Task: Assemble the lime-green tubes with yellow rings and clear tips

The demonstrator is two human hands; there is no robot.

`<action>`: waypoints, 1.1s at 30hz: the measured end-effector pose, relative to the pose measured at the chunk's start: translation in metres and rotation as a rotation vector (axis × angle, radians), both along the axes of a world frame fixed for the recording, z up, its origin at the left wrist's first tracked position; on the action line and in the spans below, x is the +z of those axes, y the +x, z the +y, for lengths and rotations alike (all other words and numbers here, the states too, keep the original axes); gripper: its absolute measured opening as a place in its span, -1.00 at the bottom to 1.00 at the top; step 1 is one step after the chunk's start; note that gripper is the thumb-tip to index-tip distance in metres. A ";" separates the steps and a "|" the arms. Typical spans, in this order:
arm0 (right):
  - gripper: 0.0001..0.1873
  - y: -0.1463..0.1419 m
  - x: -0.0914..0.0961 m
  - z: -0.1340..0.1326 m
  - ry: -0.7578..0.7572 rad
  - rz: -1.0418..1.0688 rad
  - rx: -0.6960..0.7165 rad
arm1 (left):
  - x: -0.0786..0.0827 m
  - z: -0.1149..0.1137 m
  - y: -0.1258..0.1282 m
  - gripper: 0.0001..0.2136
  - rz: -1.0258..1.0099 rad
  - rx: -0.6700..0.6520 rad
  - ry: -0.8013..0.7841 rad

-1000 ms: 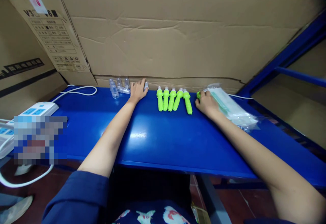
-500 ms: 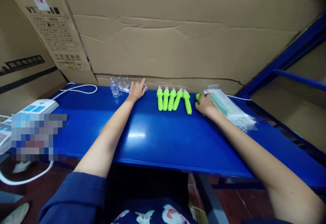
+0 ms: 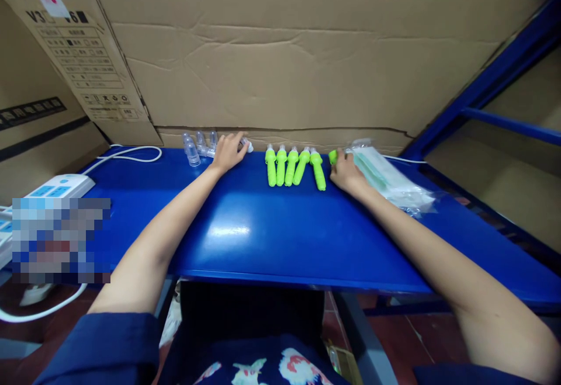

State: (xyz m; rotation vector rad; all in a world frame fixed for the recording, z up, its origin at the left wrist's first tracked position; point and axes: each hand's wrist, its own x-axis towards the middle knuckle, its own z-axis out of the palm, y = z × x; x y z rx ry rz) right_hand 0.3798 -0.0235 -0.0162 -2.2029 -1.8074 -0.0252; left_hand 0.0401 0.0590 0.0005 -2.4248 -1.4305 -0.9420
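My left hand [image 3: 228,152] is at the back of the blue table, with a small clear-and-white plastic cap [image 3: 248,145] between its thumb and index finger. Left of it stand several clear plastic caps [image 3: 191,152], and another lies on its side, partly behind the hand. On the right, my right hand [image 3: 346,173] curls over a lime-green stick-shaped piece [image 3: 333,156]; only one end of that shows. Between my hands lies a row of several lime-green sticks [image 3: 290,167] with clear tips pointing to the back. The rightmost stick [image 3: 318,170] sits slightly apart.
A clear bag of pale sheets [image 3: 392,180] lies beside my right hand. Cardboard [image 3: 280,69] walls the back and left. A white power strip [image 3: 61,189] with a cable [image 3: 151,150] occupies the left end, near a blurred patch. A blue metal frame [image 3: 477,93] rises at the right.
The view has shifted slightly. My left hand has drawn a little leftward, so more of the cap at its fingertips shows. More of the green end shows beyond my right hand; the row looks unchanged.
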 end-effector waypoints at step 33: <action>-0.47 -0.061 0.015 -0.002 0.469 -0.309 0.865 | -0.024 -0.021 0.056 -0.73 -1.010 -0.478 -0.358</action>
